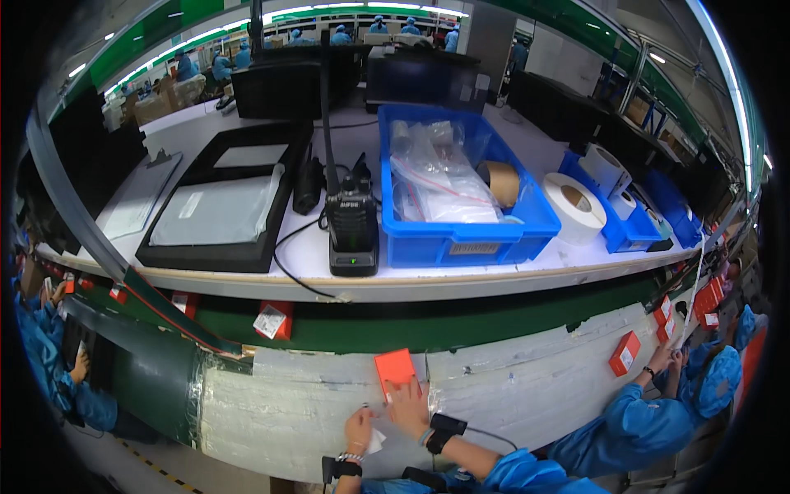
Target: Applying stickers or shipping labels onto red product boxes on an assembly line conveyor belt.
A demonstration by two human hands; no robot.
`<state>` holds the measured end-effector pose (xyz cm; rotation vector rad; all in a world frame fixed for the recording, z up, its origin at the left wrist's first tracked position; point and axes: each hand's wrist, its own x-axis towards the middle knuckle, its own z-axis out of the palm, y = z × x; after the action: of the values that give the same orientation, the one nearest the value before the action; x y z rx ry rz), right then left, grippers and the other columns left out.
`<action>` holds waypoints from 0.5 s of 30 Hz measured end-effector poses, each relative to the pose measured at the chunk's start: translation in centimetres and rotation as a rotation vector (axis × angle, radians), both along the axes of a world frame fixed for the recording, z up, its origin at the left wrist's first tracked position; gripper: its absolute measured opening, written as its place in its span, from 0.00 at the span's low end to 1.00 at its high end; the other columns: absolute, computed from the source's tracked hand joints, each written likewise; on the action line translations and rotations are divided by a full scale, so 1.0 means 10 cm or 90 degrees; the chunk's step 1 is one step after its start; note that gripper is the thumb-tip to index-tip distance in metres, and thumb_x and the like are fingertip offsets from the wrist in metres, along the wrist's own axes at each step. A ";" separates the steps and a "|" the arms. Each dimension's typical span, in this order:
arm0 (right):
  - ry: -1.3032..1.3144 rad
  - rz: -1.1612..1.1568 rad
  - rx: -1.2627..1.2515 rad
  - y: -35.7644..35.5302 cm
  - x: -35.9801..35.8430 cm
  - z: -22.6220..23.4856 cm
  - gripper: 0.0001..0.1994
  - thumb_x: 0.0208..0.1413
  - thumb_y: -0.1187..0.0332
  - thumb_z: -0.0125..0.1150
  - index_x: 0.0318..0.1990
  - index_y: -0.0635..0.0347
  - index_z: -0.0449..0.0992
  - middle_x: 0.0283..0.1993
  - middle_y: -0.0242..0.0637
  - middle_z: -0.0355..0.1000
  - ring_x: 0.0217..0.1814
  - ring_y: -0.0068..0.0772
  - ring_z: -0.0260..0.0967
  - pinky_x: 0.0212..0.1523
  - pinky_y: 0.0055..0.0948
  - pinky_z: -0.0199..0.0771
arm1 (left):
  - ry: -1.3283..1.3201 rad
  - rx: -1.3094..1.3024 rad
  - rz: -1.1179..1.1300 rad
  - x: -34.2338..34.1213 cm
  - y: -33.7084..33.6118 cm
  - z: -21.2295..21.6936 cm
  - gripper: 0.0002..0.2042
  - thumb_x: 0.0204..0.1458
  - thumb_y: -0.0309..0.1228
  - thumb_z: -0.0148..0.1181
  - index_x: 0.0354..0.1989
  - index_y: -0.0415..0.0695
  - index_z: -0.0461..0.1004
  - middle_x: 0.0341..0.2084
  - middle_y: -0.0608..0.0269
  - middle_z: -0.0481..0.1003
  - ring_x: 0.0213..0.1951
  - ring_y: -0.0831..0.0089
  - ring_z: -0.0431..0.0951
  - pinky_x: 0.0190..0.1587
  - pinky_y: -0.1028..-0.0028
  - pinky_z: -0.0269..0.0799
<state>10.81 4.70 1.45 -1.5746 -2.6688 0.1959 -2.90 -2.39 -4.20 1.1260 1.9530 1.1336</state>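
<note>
Left hand [358, 428], bottom centre of frame, fingers curled around a small white paper slip [376, 442], looks like a label or its backing. Right hand [409, 409] just beside it, flat and spread open, fingertips pressing the near edge of an orange box [394, 370] lying on the taped white conveyor belt [510, 395]; it grips nothing.

Step, my read: labelling or checking the box, mid-way. Next move needs the box held square while the slip gets lined up on its face.

Left to right:
- far left edge: co-worker's blue sleeve [41, 346]
- red-and-white tags [271, 319] on the green rail, lower left
- black tray [226, 198] with grey bagged sheets, upper left
- black handheld radio [351, 226] in charger, centre
- blue bin [461, 239] of clear plastic bags and a brown tape roll
- white label rolls [576, 207], right
- another orange box [625, 352] near a co-worker's hands, lower right
</note>
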 end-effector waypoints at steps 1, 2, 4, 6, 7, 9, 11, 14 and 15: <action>0.016 -0.047 0.064 -0.07 -0.06 0.06 0.28 0.50 0.60 0.54 0.61 0.44 0.60 0.61 0.48 0.57 0.57 0.54 0.57 0.52 0.57 0.57 | -0.007 -0.043 0.031 -0.10 0.02 0.01 0.18 0.56 0.39 0.44 0.23 0.42 0.77 0.17 0.54 0.75 0.23 0.66 0.75 0.29 0.67 0.67; 0.033 -0.101 0.128 -0.09 -0.09 0.07 0.32 0.48 0.54 0.56 0.64 0.40 0.57 0.64 0.49 0.53 0.55 0.56 0.56 0.51 0.59 0.56 | -0.014 -0.087 0.055 -0.22 0.04 0.05 0.20 0.57 0.38 0.40 0.23 0.42 0.77 0.18 0.52 0.75 0.25 0.63 0.75 0.31 0.64 0.66; 0.061 -0.195 0.091 0.02 -0.09 -0.06 0.36 0.46 0.50 0.57 0.65 0.38 0.54 0.66 0.49 0.50 0.53 0.56 0.57 0.51 0.58 0.57 | 0.031 -0.051 0.111 -0.50 0.13 0.07 0.21 0.57 0.36 0.38 0.22 0.42 0.77 0.18 0.52 0.75 0.25 0.58 0.75 0.31 0.62 0.66; 0.103 -0.304 -0.004 0.13 -0.03 -0.09 0.39 0.43 0.47 0.58 0.66 0.32 0.52 0.68 0.49 0.45 0.49 0.59 0.60 0.48 0.56 0.60 | 0.138 0.004 0.152 -0.91 0.24 -0.14 0.15 0.55 0.30 0.40 0.22 0.42 0.74 0.22 0.54 0.75 0.28 0.59 0.75 0.34 0.62 0.67; 0.100 -0.337 0.016 0.12 0.01 -0.14 0.39 0.43 0.47 0.58 0.66 0.32 0.52 0.68 0.49 0.45 0.49 0.59 0.60 0.48 0.56 0.60 | 0.049 0.012 0.197 -1.15 0.32 -0.34 0.14 0.54 0.28 0.42 0.22 0.41 0.74 0.22 0.54 0.74 0.29 0.58 0.75 0.34 0.62 0.67; 0.104 -0.210 -0.002 0.08 0.05 -0.16 0.39 0.44 0.47 0.58 0.67 0.30 0.51 0.68 0.49 0.44 0.46 0.59 0.62 0.45 0.54 0.63 | 0.114 0.164 0.200 -2.23 0.00 -1.59 0.11 0.55 0.29 0.46 0.26 0.40 0.75 0.22 0.54 0.75 0.26 0.63 0.74 0.31 0.64 0.67; 0.074 -0.300 0.012 0.12 0.58 -0.08 0.38 0.45 0.48 0.57 0.67 0.29 0.51 0.68 0.49 0.46 0.46 0.58 0.63 0.44 0.53 0.64 | 0.244 -0.004 0.194 -2.08 0.42 -0.79 0.10 0.53 0.34 0.48 0.31 0.41 0.72 0.26 0.53 0.74 0.29 0.62 0.74 0.33 0.64 0.68; 0.047 -0.391 0.052 0.19 1.31 0.01 0.36 0.47 0.52 0.56 0.66 0.29 0.52 0.66 0.49 0.49 0.47 0.60 0.62 0.46 0.55 0.64 | 0.385 -0.128 0.216 -2.19 0.51 -0.24 0.15 0.50 0.41 0.50 0.39 0.43 0.67 0.31 0.50 0.72 0.32 0.59 0.74 0.35 0.62 0.68; 0.035 -0.457 0.090 0.21 1.57 0.01 0.35 0.48 0.54 0.56 0.66 0.30 0.52 0.66 0.49 0.50 0.50 0.62 0.62 0.49 0.57 0.63 | 0.417 -0.144 0.212 -2.25 0.56 -0.23 0.17 0.50 0.43 0.51 0.42 0.43 0.66 0.33 0.50 0.72 0.34 0.59 0.74 0.36 0.62 0.69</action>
<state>26.51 6.79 1.52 -2.2855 -1.8601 0.0197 -25.45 3.17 -6.48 1.1677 2.7759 0.7085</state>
